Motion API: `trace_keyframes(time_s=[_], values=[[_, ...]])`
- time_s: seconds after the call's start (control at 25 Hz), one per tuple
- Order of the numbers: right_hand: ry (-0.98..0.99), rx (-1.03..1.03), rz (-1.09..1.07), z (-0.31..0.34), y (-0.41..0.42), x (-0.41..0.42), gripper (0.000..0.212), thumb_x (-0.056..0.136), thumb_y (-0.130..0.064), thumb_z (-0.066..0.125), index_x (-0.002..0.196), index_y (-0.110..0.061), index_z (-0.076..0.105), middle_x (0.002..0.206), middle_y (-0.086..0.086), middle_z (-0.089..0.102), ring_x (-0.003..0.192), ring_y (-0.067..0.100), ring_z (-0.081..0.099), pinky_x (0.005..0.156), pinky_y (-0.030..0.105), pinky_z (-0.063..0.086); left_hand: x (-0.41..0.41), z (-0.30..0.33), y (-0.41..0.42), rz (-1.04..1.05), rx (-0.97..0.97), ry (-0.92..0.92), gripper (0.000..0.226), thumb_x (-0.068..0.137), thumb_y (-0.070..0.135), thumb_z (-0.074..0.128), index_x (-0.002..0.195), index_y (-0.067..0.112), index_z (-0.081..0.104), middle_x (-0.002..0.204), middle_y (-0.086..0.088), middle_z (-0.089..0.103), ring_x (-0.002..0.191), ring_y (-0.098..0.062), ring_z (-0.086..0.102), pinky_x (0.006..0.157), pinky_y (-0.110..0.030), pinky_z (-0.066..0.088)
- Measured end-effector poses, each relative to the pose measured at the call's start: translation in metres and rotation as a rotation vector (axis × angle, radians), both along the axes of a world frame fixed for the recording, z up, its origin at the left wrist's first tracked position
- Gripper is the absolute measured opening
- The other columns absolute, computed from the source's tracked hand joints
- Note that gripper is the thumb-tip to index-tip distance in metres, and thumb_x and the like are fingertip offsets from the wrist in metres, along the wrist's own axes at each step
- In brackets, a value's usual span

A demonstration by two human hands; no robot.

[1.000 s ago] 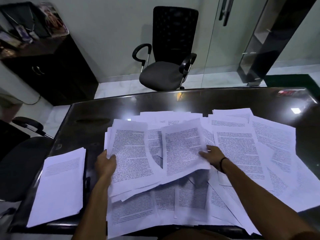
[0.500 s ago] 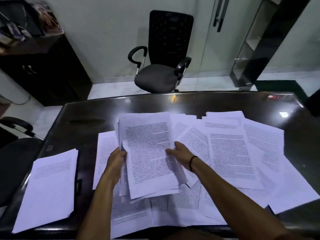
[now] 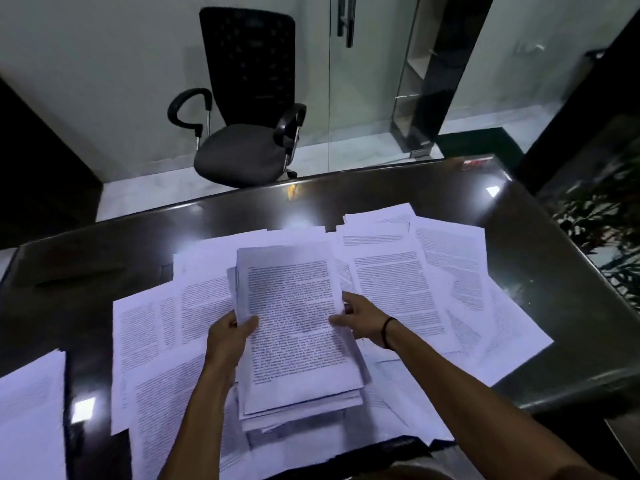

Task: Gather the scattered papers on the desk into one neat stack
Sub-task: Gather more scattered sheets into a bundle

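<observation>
White printed sheets form the stack (image 3: 294,327) we grip over the table (image 3: 540,292), left hand (image 3: 228,336) pinching its left edge, right hand (image 3: 360,320) clasping its right.

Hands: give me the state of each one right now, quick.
Left hand: grips the left edge of the bundle of papers, thumb on top.
Right hand: holds the bundle's right edge, thumb on top.

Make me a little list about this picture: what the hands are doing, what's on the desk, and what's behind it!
left hand: grips the left edge of the bundle of papers
right hand: grips the bundle's right edge
desk: dark, shiny
loose papers: spread under and around the bundle
separate pile: near left edge
chair: empty, beyond the desk
</observation>
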State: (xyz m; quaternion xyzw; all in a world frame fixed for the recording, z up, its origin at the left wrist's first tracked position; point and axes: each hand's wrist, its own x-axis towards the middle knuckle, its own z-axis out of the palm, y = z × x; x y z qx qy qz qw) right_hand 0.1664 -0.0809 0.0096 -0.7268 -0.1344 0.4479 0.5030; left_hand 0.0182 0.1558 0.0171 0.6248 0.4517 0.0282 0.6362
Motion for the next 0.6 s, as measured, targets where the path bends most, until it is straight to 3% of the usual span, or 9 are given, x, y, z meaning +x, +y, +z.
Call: trace_keyframes(time_s=[0.16,0.24,0.28,0.36,0.48,0.6], values=[[0.080,-0.071,0.110,-0.004,-0.026,0.055,0.030,0.093,-0.015,0.066,0.122,-0.016,0.058,0.102,0.004,0.071,0.088,0.022,0.066,0.072,0.039,0.055,0.036,-0.019,-0.027,0.030,0.032,-0.016,0.039,0.095,0.017,0.069,0.133,0.014,0.064,0.125,-0.004,0.069,0.112,-0.027,0.066,0.103,-0.044,0.051],[-0.088,-0.196,0.129,-0.017,-0.034,0.092,0.023,0.090,-0.022,0.069,0.109,-0.014,0.061,0.102,0.006,0.070,0.088,0.024,0.065,0.083,0.044,0.057,0.050,-0.023,-0.037,0.052,0.119,0.010,0.039,0.097,0.021,0.067,0.135,0.014,0.063,0.126,-0.002,0.069,0.113,-0.027,0.066,0.103,-0.044,0.051],[-0.284,-0.307,0.146,-0.026,-0.038,0.115,0.027,0.086,-0.028,0.073,0.107,-0.014,0.061,0.107,0.007,0.069,0.093,0.025,0.064,0.088,0.043,0.054,0.055,-0.025,-0.040,0.081,0.143,0.030,0.039,0.097,0.025,0.066,0.136,0.016,0.063,0.126,-0.001,0.069,0.113,-0.026,0.066,0.103,-0.046,0.051],[-0.600,-0.482,0.198,-0.036,-0.043,0.156,0.054,0.076,-0.034,0.081,0.120,-0.016,0.057,0.124,0.008,0.063,0.111,0.027,0.059,0.095,0.038,0.048,0.050,-0.026,-0.041,0.130,0.164,0.049,0.039,0.098,0.029,0.065,0.136,0.018,0.063,0.127,0.000,0.069,0.114,-0.025,0.065,0.104,-0.048,0.050],[-0.738,-0.633,0.468,-0.042,-0.039,0.203,0.103,0.060,-0.044,0.089,0.144,-0.020,0.035,0.146,0.005,0.044,0.132,0.030,0.042,0.105,0.046,0.040,0.037,-0.023,-0.045,0.184,0.187,0.086,0.040,0.098,0.028,0.064,0.136,0.018,0.062,0.127,0.000,0.069,0.116,-0.025,0.065,0.106,-0.048,0.048],[-0.824,-0.804,0.615,-0.045,-0.029,0.218,0.105,0.052,-0.056,0.088,0.139,-0.025,0.036,0.135,0.002,0.051,0.129,0.029,0.044,0.103,0.055,0.031,0.023,-0.018,-0.048,0.201,0.201,0.108,0.036,0.098,0.026,0.065,0.133,0.019,0.065,0.124,-0.001,0.070,0.112,-0.024,0.067,0.105,-0.049,0.050]])
